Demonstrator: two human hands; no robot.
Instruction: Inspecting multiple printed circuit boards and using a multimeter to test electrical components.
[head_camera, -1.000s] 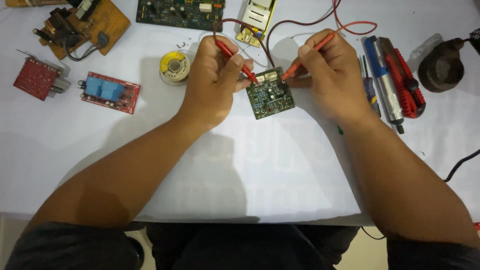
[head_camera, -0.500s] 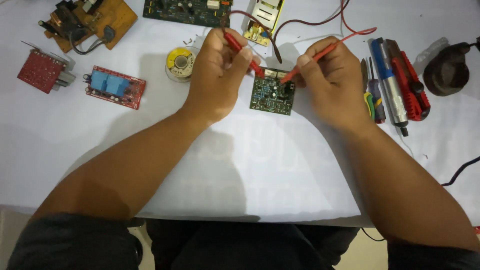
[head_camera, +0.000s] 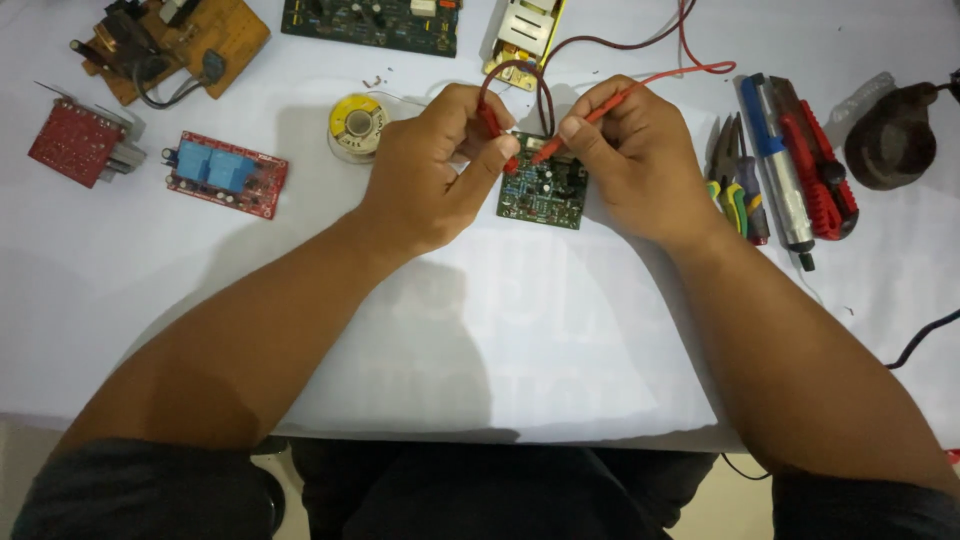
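A small green circuit board (head_camera: 545, 190) lies on the white table between my hands. My left hand (head_camera: 435, 165) grips a red test probe (head_camera: 497, 135) whose tip points down at the board's upper left corner. In my right hand (head_camera: 625, 160) I pinch a second red test probe (head_camera: 590, 118), with its tip touching the board's top edge. Dark red leads (head_camera: 690, 45) run from both probes toward the far side of the table.
A solder spool (head_camera: 356, 122) sits left of my left hand. Red boards (head_camera: 228, 172) (head_camera: 75, 148), a brown board (head_camera: 175, 40), a long green board (head_camera: 370, 22) and a yellow-framed module (head_camera: 525, 30) lie at the back. Pliers (head_camera: 732, 180), a screwdriver (head_camera: 780, 170), a red cutter (head_camera: 820, 170) and a dark round stand (head_camera: 895, 135) lie right.
Both hands have shifted slightly over the board, and the two probe tips have come closer together near its top edge. The view has dropped a little.
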